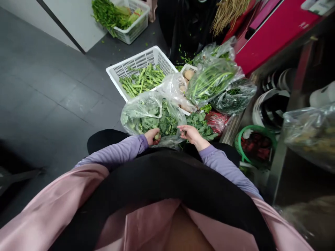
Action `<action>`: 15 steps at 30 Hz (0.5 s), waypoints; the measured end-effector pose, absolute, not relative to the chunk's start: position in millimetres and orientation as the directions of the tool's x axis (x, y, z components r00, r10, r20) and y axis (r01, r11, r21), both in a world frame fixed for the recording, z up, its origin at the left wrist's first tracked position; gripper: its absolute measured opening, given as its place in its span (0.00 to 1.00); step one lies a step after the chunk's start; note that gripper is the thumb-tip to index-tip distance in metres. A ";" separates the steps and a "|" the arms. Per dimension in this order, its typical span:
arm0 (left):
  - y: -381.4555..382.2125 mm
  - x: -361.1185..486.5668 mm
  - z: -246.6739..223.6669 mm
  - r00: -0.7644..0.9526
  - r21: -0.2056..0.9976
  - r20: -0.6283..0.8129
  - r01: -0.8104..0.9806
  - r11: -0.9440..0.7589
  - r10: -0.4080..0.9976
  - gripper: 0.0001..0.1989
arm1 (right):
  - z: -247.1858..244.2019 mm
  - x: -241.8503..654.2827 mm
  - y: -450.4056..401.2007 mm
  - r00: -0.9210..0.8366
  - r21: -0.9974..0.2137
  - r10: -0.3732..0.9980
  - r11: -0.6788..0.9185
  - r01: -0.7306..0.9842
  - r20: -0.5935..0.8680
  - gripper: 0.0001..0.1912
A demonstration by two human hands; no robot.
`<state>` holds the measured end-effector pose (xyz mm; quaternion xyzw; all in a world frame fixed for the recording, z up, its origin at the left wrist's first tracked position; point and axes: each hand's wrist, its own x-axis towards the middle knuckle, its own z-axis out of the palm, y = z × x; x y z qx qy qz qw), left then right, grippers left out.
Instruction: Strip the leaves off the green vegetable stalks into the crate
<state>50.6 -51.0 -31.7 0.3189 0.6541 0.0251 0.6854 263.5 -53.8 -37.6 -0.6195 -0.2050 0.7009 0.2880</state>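
Observation:
In the head view my left hand (pixel 152 137) is closed round a green vegetable stalk (pixel 157 136), its pale cut end showing. My right hand (pixel 190 133) is beside the open rim of a clear plastic bag (pixel 131 113), its fingers curled together; what they pinch, if anything, is too small to make out. Leafy green vegetables (pixel 167 120) fill the bag in front of both hands. Loose dark green leaves (pixel 199 122) lie just beyond my right hand. Past the bag stands a white slotted basket (pixel 116 78) with peeled-looking green stems (pixel 143 80) inside.
Bagged long greens (pixel 209 82) rest over a smaller basket with round brown vegetables (pixel 188 74). A red mesh bundle (pixel 217 120) and a green-rimmed basket (pixel 238 143) are at right, by a metal shelf (pixel 274 170). Another white basket (pixel 131 35) with leafy stalks stands on the tiled floor (pixel 65 90).

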 end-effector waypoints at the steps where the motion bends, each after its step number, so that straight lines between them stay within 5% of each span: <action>1: -65.2 54.4 -24.0 0.183 0.467 -0.884 0.347 0.813 0.430 0.14 | -36.8 257.5 -57.7 -0.098 -0.624 0.641 -0.766 -0.154 -0.762 0.04; 6: -103.2 61.2 -2.7 0.244 0.642 -0.758 0.443 0.626 0.605 0.08 | -28.4 226.9 -78.4 -0.277 -0.650 0.677 -0.735 -0.193 -0.682 0.20; 10: -102.0 69.5 -4.2 0.223 0.732 -0.524 0.612 0.300 0.822 0.11 | -23.9 222.0 -80.0 -0.065 -0.759 0.808 -0.574 -0.307 -0.585 0.25; 15: -95.2 83.5 2.9 0.306 0.755 -0.655 0.304 0.581 0.691 0.09 | -25.7 225.4 -73.1 0.230 -0.850 0.826 -0.456 -0.262 -0.514 0.16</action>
